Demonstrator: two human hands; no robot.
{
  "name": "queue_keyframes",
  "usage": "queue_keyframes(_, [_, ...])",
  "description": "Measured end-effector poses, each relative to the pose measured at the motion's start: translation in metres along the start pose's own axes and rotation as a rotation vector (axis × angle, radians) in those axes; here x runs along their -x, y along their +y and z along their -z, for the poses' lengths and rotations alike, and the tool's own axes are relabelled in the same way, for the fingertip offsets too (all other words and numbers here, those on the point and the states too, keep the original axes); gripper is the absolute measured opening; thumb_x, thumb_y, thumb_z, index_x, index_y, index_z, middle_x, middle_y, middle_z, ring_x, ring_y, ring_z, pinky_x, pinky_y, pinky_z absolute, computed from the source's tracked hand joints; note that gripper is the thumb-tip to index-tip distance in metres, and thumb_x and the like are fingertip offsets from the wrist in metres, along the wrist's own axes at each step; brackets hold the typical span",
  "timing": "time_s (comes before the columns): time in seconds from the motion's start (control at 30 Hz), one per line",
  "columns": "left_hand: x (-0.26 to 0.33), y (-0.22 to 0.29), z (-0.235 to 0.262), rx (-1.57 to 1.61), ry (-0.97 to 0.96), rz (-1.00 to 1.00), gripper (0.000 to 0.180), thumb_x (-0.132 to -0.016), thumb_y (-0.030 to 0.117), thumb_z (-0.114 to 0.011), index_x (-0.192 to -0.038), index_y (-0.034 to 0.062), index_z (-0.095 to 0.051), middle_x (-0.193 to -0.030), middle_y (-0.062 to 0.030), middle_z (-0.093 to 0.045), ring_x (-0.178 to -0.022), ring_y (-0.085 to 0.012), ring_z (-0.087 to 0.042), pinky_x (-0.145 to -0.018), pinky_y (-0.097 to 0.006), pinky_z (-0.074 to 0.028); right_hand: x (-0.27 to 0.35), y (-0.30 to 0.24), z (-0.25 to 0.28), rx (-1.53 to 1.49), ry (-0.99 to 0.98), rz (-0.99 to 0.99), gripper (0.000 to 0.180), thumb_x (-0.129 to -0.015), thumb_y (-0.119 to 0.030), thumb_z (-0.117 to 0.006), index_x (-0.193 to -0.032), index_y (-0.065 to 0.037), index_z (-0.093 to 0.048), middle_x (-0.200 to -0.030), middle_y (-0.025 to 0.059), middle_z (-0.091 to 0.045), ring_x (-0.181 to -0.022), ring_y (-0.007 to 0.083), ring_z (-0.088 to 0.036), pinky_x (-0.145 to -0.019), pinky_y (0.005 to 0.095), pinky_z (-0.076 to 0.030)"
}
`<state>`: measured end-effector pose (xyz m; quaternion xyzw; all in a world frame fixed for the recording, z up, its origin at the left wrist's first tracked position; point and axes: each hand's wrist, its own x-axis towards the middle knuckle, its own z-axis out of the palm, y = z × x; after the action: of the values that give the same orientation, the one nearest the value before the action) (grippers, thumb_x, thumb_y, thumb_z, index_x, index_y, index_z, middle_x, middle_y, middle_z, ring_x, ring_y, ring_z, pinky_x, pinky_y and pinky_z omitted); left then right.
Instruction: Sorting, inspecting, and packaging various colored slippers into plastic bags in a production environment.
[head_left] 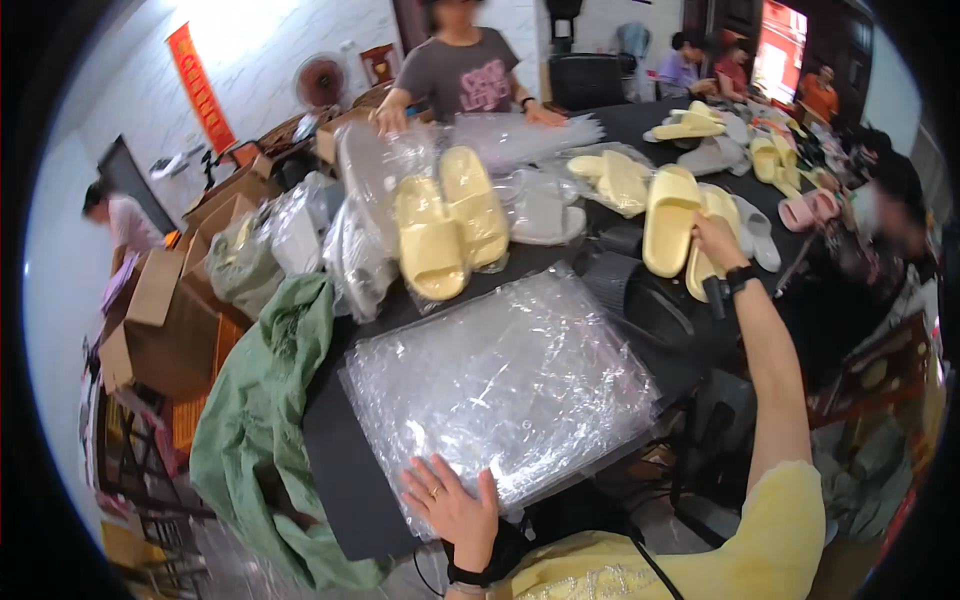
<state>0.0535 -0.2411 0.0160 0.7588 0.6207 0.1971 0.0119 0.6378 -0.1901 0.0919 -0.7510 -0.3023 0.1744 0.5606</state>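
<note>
My left hand [450, 505] lies flat, fingers spread, on the stack of clear plastic bags [500, 385] at the black table's [335, 460] near edge. My right hand [718, 240] grips a pale yellow foam slipper [668, 220] toward the far edge. Risk — the slick bags may slide off under uneven pressure.

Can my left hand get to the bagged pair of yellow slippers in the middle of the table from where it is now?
Probably yes. The left hand rests flat on the stack of clear plastic bags, and the bagged yellow slippers lie straight beyond that stack with nothing tall between them. It would take a long forward stretch, though.
</note>
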Motion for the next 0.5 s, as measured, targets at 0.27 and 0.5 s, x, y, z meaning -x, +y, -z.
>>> queue_keyframes(0.27, [0.001, -0.003, 0.005, 0.030, 0.021, 0.006, 0.073, -0.080, 0.044, -0.059, -0.131, -0.0049, -0.041, -0.142, -0.0284, -0.029, -0.134, -0.0458, -0.020, -0.106, -0.059, -0.012, 0.089, -0.100, -0.149, 0.163, -0.376, 0.454, 0.036, -0.080, -0.017, -0.063, -0.109, 0.004, -0.059, -0.088, 0.0130, -0.065, -0.083, 0.0164, -0.062, -0.075, 0.0275, -0.047])
queue_keyframes(0.5, [-0.002, -0.001, 0.003, 0.033, 0.045, 0.005, 0.071, -0.079, 0.048, -0.058, -0.127, -0.0033, -0.047, -0.137, -0.0285, -0.036, -0.130, -0.0465, -0.028, -0.104, -0.061, -0.017, 0.172, -0.160, -0.318, 0.642, -0.586, 1.065, 0.043, -0.076, -0.025, -0.067, -0.113, -0.004, -0.058, -0.114, 0.0150, -0.057, -0.105, 0.0311, -0.055, -0.091, 0.0413, -0.044])
